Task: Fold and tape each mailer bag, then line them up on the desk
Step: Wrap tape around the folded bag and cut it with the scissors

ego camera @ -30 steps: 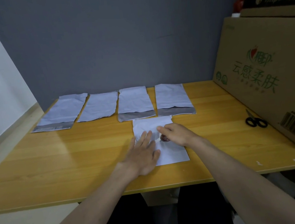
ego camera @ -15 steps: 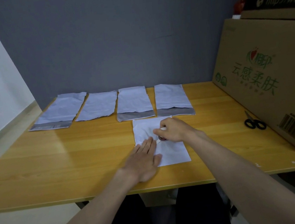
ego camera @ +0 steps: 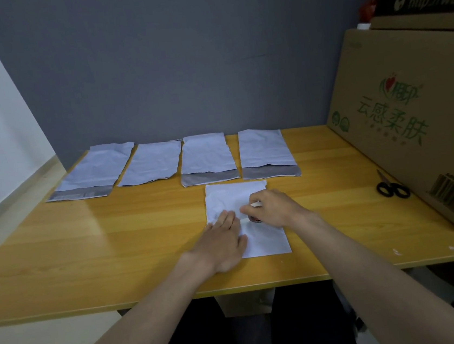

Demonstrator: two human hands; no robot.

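Judging by the desk (ego camera: pixel 88 258), you are mid-way: four mailer bags (ego camera: pixel 207 157) lie in a row along the far edge, three showing grey flaps — whether any is taped I cannot tell. The fifth bag (ego camera: pixel 264 238) sits near the front edge, folded, still to be taped and lined up. Your left hand (ego camera: pixel 222 243) lies flat and open, pressing it down; your right hand (ego camera: pixel 274 209) has its grip closed on a tape roll (ego camera: pixel 255 218), mostly hidden by the fingers. Scissors (ego camera: pixel 391 188) lie by the cardboard box (ego camera: pixel 412 122) — its right side is cut off.
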